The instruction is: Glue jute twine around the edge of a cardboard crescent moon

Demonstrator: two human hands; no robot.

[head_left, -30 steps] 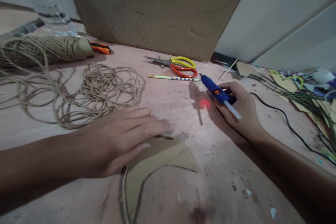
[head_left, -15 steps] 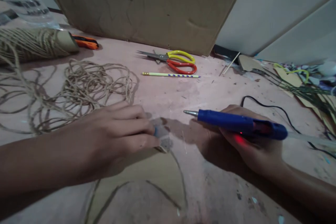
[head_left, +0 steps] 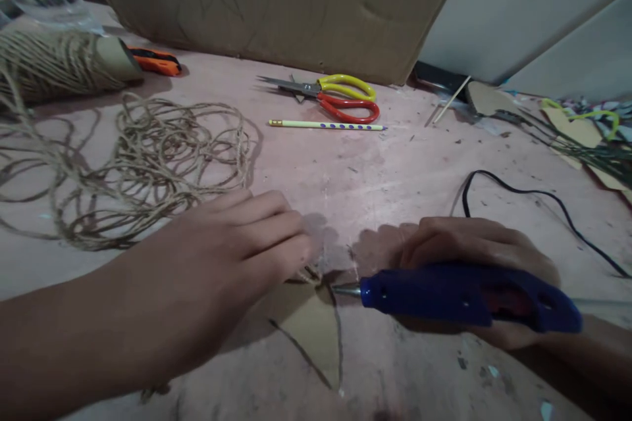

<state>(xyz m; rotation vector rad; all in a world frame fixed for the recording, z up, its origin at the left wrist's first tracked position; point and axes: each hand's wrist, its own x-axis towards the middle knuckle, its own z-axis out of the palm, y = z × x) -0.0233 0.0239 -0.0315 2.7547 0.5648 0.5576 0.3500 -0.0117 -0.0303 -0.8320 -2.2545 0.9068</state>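
Note:
My right hand is wrapped round a blue hot glue gun. Its metal nozzle points left, close to the edge of a cut cardboard piece with dark drawn lines. My left hand lies over that cardboard, fingers bent and pressed together. A short bit of twine shows at its fingertips, by the cardboard's upper edge; the rest of the grip is hidden under the hand. Behind my left hand a loose tangle of twine spreads over the table.
Farther back lie scissors with yellow and red handles, a pencil, a twine roll and an orange cutter. A cardboard box stands behind. A black cord curves at right, near wire stems.
The glue gun has come down and left, its nozzle now close to the cardboard's edge. My left hand has shifted slightly right, and twine shows at its fingertips. The view has tilted a little.

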